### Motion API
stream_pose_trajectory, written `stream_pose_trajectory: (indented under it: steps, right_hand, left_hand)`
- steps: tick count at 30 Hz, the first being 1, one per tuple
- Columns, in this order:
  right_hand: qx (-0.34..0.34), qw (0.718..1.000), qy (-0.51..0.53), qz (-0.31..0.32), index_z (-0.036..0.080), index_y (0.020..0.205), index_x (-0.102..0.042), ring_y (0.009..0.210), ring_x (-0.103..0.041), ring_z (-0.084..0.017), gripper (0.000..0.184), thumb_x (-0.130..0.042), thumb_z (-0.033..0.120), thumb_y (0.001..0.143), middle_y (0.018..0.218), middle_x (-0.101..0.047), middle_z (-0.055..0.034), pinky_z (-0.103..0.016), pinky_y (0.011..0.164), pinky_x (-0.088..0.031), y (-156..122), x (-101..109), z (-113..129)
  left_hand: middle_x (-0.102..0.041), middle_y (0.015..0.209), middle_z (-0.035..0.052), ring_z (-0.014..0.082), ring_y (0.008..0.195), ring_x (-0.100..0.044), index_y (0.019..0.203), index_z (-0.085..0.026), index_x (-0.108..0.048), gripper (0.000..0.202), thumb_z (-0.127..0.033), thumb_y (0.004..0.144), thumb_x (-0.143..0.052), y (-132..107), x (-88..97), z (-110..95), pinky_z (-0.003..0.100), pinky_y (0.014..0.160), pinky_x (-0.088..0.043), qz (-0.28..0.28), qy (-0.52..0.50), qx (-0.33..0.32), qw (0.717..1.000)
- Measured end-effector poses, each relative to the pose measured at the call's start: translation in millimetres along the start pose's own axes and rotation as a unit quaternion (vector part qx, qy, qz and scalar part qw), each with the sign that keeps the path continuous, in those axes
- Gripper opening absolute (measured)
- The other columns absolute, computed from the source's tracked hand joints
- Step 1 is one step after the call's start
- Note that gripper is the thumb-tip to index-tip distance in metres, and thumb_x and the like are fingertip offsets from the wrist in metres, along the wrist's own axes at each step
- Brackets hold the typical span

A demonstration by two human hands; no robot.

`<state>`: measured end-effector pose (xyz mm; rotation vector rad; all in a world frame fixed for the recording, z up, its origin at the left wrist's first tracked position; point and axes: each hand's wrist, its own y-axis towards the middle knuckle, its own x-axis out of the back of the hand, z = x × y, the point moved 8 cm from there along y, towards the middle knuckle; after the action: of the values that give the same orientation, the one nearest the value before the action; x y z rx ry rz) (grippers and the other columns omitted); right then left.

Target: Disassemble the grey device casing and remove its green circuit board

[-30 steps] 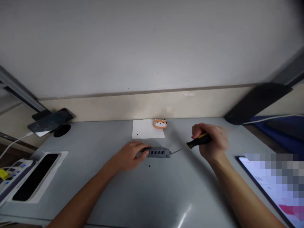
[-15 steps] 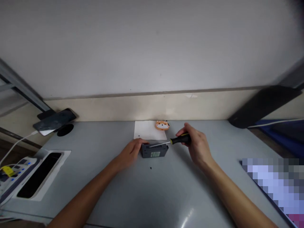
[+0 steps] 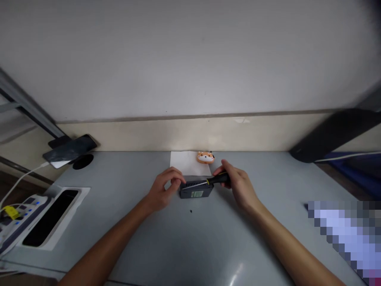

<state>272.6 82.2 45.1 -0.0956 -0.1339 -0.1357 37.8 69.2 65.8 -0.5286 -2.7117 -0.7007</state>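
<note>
My right fingers (image 3: 222, 169) are wrapped tight round the black and yellow handle of the screwdriver (image 3: 216, 179), and my right hand (image 3: 238, 184) has come in closer than it was half a second ago, so the shaft now lies low across the vented top of the dark box (image 3: 196, 189), tip pointing left. A second ago that hand was well off to the right with the tip only just at the box's end.

My left fingers (image 3: 175, 180) are curled against the left end of the box, thumb and forefinger pinching its upper corner, where earlier the left hand (image 3: 162, 190) lay flatter on it. The box stands on its long edge with a green label facing me; a second ago it lay flat with its vents toward me.

It sits on the grey bench (image 3: 208, 238), just in front of the white paper sheet (image 3: 186, 161) and near the orange animal figure (image 3: 205, 157). A small dark speck (image 3: 191, 211), too small to identify, lies on the bench just in front of the box, as before. Far left, a phone (image 3: 70, 149) leans at the wall, and a power strip (image 3: 18, 212) sits at the bench's edge.
</note>
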Motion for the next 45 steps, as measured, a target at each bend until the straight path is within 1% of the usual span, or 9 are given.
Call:
stream_pose_trajectory:
  steps: [5, 9, 19, 23, 26, 30, 33, 38, 45]
  right_hand:
    - [0.002, 1.000, 0.000, 0.002, 0.017, 0.069, -0.072, 0.053, -0.049, -0.014, 0.059, -0.054, 0.068, 0.090, 0.056, -0.055, -0.0011, -0.028, 0.053, -0.036, 4.5, 0.9, -6.3]
    - [-0.019, 1.000, 0.019, -0.003, 0.017, 0.069, -0.073, 0.055, -0.049, -0.014, 0.057, -0.056, 0.068, 0.089, 0.060, -0.058, -0.0020, -0.028, 0.055, -0.036, 5.3, 2.2, -11.2]
    - [-0.026, 0.999, 0.032, -0.007, 0.017, 0.070, -0.074, 0.055, -0.049, -0.013, 0.056, -0.054, 0.065, 0.090, 0.063, -0.061, -0.0029, -0.028, 0.056, -0.037, 6.1, -0.2, -16.2]
    - [-0.032, 0.999, 0.042, -0.002, 0.017, 0.070, -0.073, 0.055, -0.048, -0.013, 0.055, -0.054, 0.065, 0.090, 0.063, -0.059, -0.0024, -0.029, 0.056, -0.037, 6.1, -2.6, -18.3]
    - [-0.028, 0.998, 0.053, -0.008, 0.018, 0.071, -0.073, 0.055, -0.048, -0.014, 0.054, -0.054, 0.065, 0.090, 0.060, -0.057, -0.0017, -0.029, 0.055, -0.035, 7.3, 1.4, -18.7]
    - [-0.023, 0.997, 0.066, -0.036, 0.018, 0.071, -0.073, 0.057, -0.050, -0.014, 0.051, -0.059, 0.064, 0.088, 0.065, -0.061, -0.0028, -0.029, 0.055, -0.037, 10.0, 12.1, -18.0]
    - [-0.022, 0.996, 0.068, -0.046, 0.018, 0.070, -0.073, 0.057, -0.051, -0.014, 0.050, -0.060, 0.063, 0.087, 0.068, -0.063, -0.0034, -0.028, 0.055, -0.039, 10.6, 15.2, -15.6]
    - [-0.013, 0.997, 0.060, -0.045, 0.018, 0.068, -0.073, 0.055, -0.049, -0.012, 0.050, -0.057, 0.061, 0.089, 0.064, -0.061, -0.0021, -0.027, 0.054, -0.038, 8.5, 13.3, -9.5]
    - [-0.018, 0.997, 0.055, -0.059, 0.019, 0.070, -0.074, 0.061, -0.052, -0.013, 0.047, -0.059, 0.060, 0.088, 0.069, -0.062, -0.0022, -0.026, 0.054, -0.038, 5.7, 15.4, -8.1]
  left_hand:
    - [-0.062, 0.095, 0.0062, 0.0177, 0.085, -0.059, 0.093, -0.020, -0.067, 0.018, -0.024, 0.100, -0.051, 0.4, -0.5, -3.9, 0.032, 0.077, -0.046, 0.007, 0.021, -0.011, 1.000]
    - [-0.061, 0.095, 0.0062, 0.0173, 0.085, -0.058, 0.092, -0.020, -0.065, 0.014, -0.019, 0.097, -0.052, -0.3, -3.3, -4.5, 0.031, 0.074, -0.045, 0.021, 0.025, -0.025, 0.999]
    - [-0.059, 0.101, 0.0073, 0.0190, 0.092, -0.059, 0.098, -0.020, -0.063, 0.009, -0.016, 0.095, -0.056, -2.9, -6.9, -12.0, 0.035, 0.083, -0.048, 0.039, 0.024, -0.084, 0.995]
    - [-0.059, 0.101, 0.0070, 0.0190, 0.092, -0.059, 0.094, -0.019, -0.062, 0.006, -0.016, 0.094, -0.057, -3.0, -6.6, -14.8, 0.036, 0.085, -0.048, 0.031, 0.035, -0.091, 0.995]
    - [-0.059, 0.100, 0.0065, 0.0186, 0.091, -0.059, 0.092, -0.019, -0.062, 0.005, -0.017, 0.095, -0.058, -2.6, -6.0, -15.3, 0.036, 0.085, -0.049, 0.023, 0.045, -0.089, 0.995]
    - [-0.059, 0.098, 0.0056, 0.0175, 0.089, -0.059, 0.091, -0.020, -0.063, 0.004, -0.019, 0.095, -0.060, -1.3, -5.1, -13.2, 0.034, 0.082, -0.049, 0.003, 0.053, -0.082, 0.995]
    - [-0.059, 0.097, 0.0049, 0.0165, 0.088, -0.059, 0.089, -0.019, -0.063, 0.008, -0.020, 0.096, -0.060, -0.4, -3.5, -9.6, 0.032, 0.081, -0.049, -0.013, 0.050, -0.074, 0.996]
    - [-0.059, 0.097, 0.0042, 0.0157, 0.087, -0.059, 0.089, -0.019, -0.064, 0.008, -0.019, 0.096, -0.060, -0.7, -2.8, -5.7, 0.032, 0.081, -0.048, -0.013, 0.048, -0.072, 0.996]
    - [-0.059, 0.097, 0.0046, 0.0163, 0.089, -0.060, 0.090, -0.020, -0.064, 0.006, -0.017, 0.095, -0.062, -2.0, -3.6, -9.1, 0.033, 0.082, -0.049, -0.012, 0.053, -0.086, 0.995]
